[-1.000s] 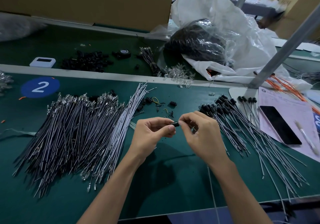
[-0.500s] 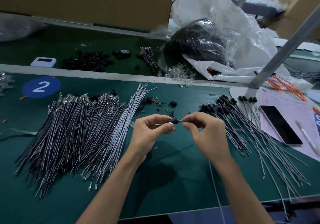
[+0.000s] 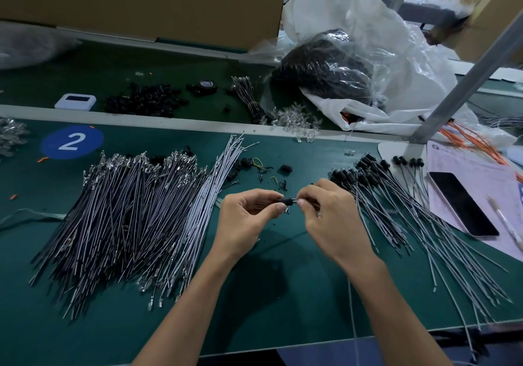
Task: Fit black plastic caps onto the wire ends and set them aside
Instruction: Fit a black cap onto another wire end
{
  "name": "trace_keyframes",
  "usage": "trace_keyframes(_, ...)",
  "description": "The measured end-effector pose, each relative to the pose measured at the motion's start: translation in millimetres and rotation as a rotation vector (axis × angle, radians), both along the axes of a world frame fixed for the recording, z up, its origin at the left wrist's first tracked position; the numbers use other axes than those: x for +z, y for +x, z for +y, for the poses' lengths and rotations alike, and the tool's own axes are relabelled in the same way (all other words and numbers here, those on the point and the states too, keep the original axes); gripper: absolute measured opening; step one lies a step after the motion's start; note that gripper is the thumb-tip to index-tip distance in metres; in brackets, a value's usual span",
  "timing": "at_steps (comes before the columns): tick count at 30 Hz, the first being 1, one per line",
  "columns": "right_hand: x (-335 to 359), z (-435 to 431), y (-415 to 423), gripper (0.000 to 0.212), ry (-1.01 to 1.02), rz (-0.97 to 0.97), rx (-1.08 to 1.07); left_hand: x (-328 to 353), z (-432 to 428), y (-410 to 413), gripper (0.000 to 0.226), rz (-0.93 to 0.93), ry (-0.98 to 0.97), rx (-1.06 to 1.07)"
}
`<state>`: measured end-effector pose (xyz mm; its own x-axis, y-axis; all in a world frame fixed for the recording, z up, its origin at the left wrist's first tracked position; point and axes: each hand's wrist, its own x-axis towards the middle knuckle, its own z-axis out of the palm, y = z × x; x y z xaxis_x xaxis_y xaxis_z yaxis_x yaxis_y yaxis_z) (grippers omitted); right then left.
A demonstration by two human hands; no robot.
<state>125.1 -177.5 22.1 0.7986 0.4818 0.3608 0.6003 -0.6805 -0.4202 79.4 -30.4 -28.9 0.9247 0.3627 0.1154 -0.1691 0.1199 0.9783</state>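
My left hand pinches a small black cap between thumb and forefinger above the green mat. My right hand pinches a thin wire end that meets the cap's right side; the wire trails down under my right forearm. A large pile of uncapped grey wires lies to the left. Capped wires fan out to the right, black caps pointing away from me. A few loose black caps lie just beyond my hands.
A phone and a pen rest on a sheet of paper at the right. Beyond the white divider lie a heap of black caps, a tape roll, a plastic bag and clear parts. A metal post rises right.
My hands rose slightly and moved a little apart; the cap, earlier hidden between my fingertips, now shows with the wire end at its right side.
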Motion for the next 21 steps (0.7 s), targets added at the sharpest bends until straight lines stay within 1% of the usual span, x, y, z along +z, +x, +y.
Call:
trace_keyframes(6, -5.7, 2.2, 0.0, 0.007, 0.073, -0.011, -0.01, -3.1, -1.9, 2.1, 0.032, 0.023, 0.022, -0.055)
trace_keyframes(11, -4.5, 4.2, 1.1, 0.009, 0.14, 0.011, 0.009, -2.5, -0.8, 1.8, 0.03, 0.007, -0.079, -0.022)
trace_keyframes(16, 0.2, -2.5, 2.1, 0.025, 0.217, 0.08, -0.004, 0.3, -0.5, 2.3, 0.025, 0.011, -0.123, -0.022)
trace_keyframes(19, 2.1, -0.4, 0.4, 0.03, 0.209, 0.097, 0.026, -0.4, -0.9, 2.2, 0.021, 0.025, -0.154, -0.09)
trace_keyframes(21, 3.8, 0.1, -0.3, 0.031, 0.19, 0.101, 0.077, -0.7, -0.8, 1.9, 0.014, 0.015, -0.19, -0.106)
